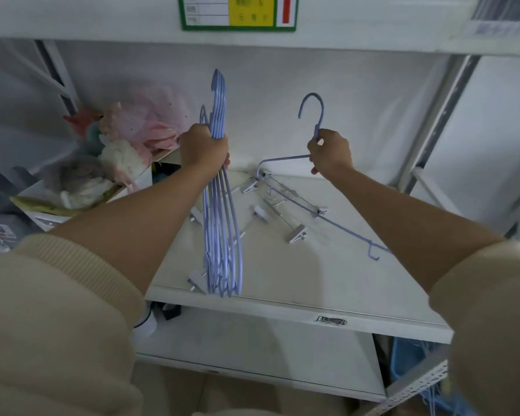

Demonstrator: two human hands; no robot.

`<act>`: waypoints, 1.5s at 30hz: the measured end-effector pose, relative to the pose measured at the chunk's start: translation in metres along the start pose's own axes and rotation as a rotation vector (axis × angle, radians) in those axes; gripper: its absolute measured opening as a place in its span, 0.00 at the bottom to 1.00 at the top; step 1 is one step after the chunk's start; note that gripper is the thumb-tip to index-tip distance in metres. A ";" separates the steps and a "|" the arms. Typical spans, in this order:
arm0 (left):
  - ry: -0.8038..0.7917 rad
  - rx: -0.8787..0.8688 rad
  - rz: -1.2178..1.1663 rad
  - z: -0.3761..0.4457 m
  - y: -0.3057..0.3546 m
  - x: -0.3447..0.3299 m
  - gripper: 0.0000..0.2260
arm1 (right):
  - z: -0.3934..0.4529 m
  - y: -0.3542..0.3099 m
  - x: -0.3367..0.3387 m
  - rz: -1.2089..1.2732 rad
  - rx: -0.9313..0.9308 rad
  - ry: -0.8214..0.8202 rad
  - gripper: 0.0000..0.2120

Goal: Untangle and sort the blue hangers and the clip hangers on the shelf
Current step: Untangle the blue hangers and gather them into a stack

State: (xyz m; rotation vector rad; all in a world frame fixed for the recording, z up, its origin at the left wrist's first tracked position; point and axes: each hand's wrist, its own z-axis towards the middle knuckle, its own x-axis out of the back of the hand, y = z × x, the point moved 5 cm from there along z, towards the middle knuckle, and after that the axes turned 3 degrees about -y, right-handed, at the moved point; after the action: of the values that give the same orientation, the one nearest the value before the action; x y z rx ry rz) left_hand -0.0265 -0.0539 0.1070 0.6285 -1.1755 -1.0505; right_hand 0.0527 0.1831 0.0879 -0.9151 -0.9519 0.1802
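Observation:
My left hand (205,149) grips a bundle of several blue hangers (221,226), held upright with the hooks pointing up and the lower ends near the front of the white shelf (327,283). In my right hand (330,154) is the neck of a single blue hanger (311,112), its hook raised; its arms slant down over the shelf to the right. Under it lie metal clip hangers (282,205) with white clips, tangled on the shelf between my hands. One more clip (197,282) lies by the bundle's lower end.
A cardboard box (72,202) stuffed with soft toys and plastic bags fills the shelf's left side. A green-framed label (237,12) hangs on the beam above. A lower shelf board (252,349) and a blue bin (415,364) sit beneath. A metal upright (433,121) stands at right.

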 end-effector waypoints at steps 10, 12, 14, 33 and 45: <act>-0.188 -0.037 -0.206 -0.022 0.031 -0.040 0.08 | -0.026 -0.029 -0.007 0.658 -0.186 -0.152 0.15; -0.259 -0.071 -0.217 -0.029 0.037 -0.048 0.06 | -0.033 -0.037 -0.019 0.639 -0.181 -0.194 0.15; -0.315 -0.095 -0.195 -0.034 0.042 -0.054 0.05 | -0.041 -0.044 -0.029 0.679 -0.184 -0.235 0.14; -0.692 -0.130 -0.168 -0.039 0.043 -0.087 0.05 | -0.037 -0.062 -0.009 0.844 0.027 -0.353 0.04; -0.863 -0.097 0.034 -0.047 0.047 -0.099 0.07 | -0.031 -0.075 -0.004 0.819 0.014 -0.261 0.21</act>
State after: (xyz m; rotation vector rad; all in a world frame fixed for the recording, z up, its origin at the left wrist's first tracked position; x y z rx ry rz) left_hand 0.0307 0.0497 0.0898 0.0467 -1.8452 -1.3917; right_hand 0.0555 0.1153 0.1335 -1.2496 -0.7604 1.0191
